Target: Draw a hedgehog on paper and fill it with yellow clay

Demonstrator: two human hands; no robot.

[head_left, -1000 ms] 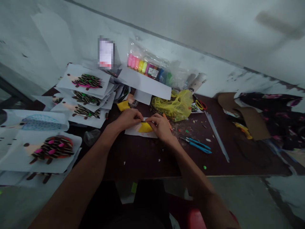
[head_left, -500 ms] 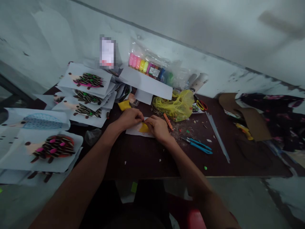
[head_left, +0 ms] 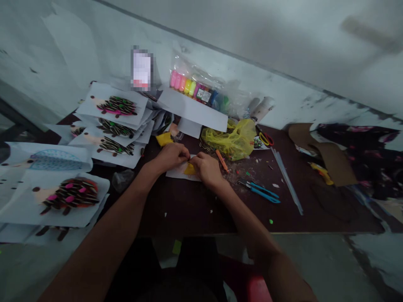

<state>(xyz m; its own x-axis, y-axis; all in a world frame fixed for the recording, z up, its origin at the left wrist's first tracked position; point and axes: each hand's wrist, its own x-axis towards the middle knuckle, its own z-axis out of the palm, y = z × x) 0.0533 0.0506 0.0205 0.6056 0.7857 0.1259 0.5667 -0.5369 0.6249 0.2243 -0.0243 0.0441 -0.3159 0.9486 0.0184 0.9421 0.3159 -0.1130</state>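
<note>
A small sheet of white paper (head_left: 176, 173) lies on the dark table, bearing a flat patch of yellow modelling clay (head_left: 189, 169). Over the paper's left part is my left hand (head_left: 171, 157), its fingers pressed together; anything between the tips is hidden. My right hand (head_left: 208, 168) comes in from the other side, closed, with its fingertips on the upper edge of the yellow clay. The two hands' fingertips almost meet. A yellow clay packet (head_left: 165, 139) rests just beyond my left hand.
Finished hedgehog pictures (head_left: 69, 196) are stacked on the left. Behind are a yellow plastic bag (head_left: 234, 140) and a bag of coloured clay (head_left: 189, 86). An orange tool (head_left: 222, 161), blue thread snips (head_left: 262, 192), scissors (head_left: 266, 138) and clear sticks (head_left: 288, 180) lie rightward.
My right hand has shifted slightly left and now covers more of the yellow clay. My left hand stays in place.
</note>
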